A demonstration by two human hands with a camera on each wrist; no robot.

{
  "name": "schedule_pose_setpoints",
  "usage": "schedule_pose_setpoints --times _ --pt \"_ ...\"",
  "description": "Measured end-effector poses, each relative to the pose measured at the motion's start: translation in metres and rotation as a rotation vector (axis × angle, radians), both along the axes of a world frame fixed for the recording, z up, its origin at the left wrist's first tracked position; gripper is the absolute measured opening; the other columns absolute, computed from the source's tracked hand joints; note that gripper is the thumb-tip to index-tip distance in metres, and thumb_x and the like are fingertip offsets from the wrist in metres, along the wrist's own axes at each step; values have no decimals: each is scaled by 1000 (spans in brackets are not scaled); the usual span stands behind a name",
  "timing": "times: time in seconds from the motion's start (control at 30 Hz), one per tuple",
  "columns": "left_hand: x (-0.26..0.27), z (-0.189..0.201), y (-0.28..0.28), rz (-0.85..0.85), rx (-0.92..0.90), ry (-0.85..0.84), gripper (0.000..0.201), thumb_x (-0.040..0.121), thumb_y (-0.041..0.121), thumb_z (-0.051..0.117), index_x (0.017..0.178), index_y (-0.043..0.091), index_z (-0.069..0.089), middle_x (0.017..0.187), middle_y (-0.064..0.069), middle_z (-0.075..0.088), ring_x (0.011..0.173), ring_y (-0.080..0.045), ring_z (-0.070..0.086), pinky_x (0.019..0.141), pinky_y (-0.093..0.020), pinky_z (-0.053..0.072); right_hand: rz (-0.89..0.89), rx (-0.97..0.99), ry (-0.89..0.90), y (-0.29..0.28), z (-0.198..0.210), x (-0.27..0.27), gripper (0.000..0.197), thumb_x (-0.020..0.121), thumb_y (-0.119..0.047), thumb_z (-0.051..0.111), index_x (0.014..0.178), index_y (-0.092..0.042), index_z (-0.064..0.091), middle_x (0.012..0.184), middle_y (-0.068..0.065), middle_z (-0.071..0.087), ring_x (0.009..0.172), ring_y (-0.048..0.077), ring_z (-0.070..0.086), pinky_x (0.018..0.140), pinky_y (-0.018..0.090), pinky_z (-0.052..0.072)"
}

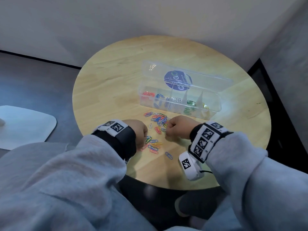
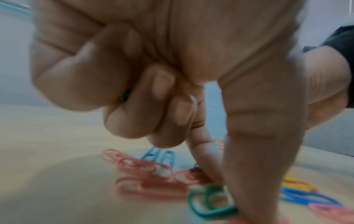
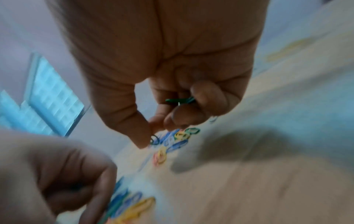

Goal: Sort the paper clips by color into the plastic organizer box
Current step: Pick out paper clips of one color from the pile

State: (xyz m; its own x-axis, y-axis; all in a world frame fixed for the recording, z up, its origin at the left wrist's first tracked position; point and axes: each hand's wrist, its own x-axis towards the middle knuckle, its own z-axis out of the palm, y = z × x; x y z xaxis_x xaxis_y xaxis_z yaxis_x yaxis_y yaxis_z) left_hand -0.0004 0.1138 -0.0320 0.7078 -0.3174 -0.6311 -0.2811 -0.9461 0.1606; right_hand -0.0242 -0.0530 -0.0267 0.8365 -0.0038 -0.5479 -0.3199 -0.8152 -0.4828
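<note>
A clear plastic organizer box stands open on the round wooden table, with red, blue, silver, green and yellow clips in separate compartments. A loose pile of colored paper clips lies in front of it. My left hand is over the pile's near part. It holds a green clip in its curled fingers, while its thumb and index finger touch another green clip on the table. My right hand keeps green clips in its curled fingers, and its thumb and index tips pinch at a dark green clip.
The box lid, with a round blue sticker, leans back behind the compartments. Red clips and blue clips lie around the left fingers. A white board sits off the table at the left. Walls close in behind and on the right.
</note>
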Motion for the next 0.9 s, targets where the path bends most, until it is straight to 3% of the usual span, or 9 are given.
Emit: schedule_pose_setpoints --times 0.2,0.3,0.4,0.5,0.63,0.8,0.9 --pt "0 0 -1 4 9 -12 18 73 19 72 64 19 56 71 4 56 74 -19 52 61 -21 37 -225 225 11 -33 1 -2 22 83 -5 58 65 -16 50 61 3 52 49 14 42 48 22 37" --pt "3 7 1 49 -66 52 14 73 17 67 63 19 57 62 6 54 61 -14 48 55 -19 36 -354 374 26 -42 -2 -5 19 86 3 48 80 -13 55 61 7 51 49 16 42 44 22 38" --pt "15 12 8 223 -301 185 21 76 12 62 58 19 53 58 0 54 53 -15 44 60 -23 40 -444 519 81 -44 -2 -5 26 90 6 35 83 -7 57 62 9 42 50 18 37 43 23 34" --pt "23 19 12 462 -610 295 27 83 0 55 60 11 47 70 -13 53 49 -17 46 50 -22 45 -548 550 103 -44 0 -5 28 90 3 30 74 -5 52 66 5 35 53 15 36 44 20 30" --pt "26 28 12 662 -840 360 30 89 -3 42 61 9 43 69 -11 55 52 -15 53 42 -16 49 -649 596 101 -46 1 -2 25 92 -2 32 73 -8 47 65 5 39 53 16 40 41 20 34" --pt "29 29 12 784 -932 312 28 85 -2 35 61 11 38 63 -8 47 41 -11 42 35 -12 31 -600 563 50 -42 3 2 22 89 2 37 72 -10 42 66 7 42 53 17 43 38 20 36" --pt "30 24 9 759 -876 262 28 84 -3 39 63 15 37 62 -4 39 49 -13 28 36 -13 20 -388 339 -15 -42 2 4 22 88 -4 50 70 -14 42 65 5 46 54 17 47 44 22 39"
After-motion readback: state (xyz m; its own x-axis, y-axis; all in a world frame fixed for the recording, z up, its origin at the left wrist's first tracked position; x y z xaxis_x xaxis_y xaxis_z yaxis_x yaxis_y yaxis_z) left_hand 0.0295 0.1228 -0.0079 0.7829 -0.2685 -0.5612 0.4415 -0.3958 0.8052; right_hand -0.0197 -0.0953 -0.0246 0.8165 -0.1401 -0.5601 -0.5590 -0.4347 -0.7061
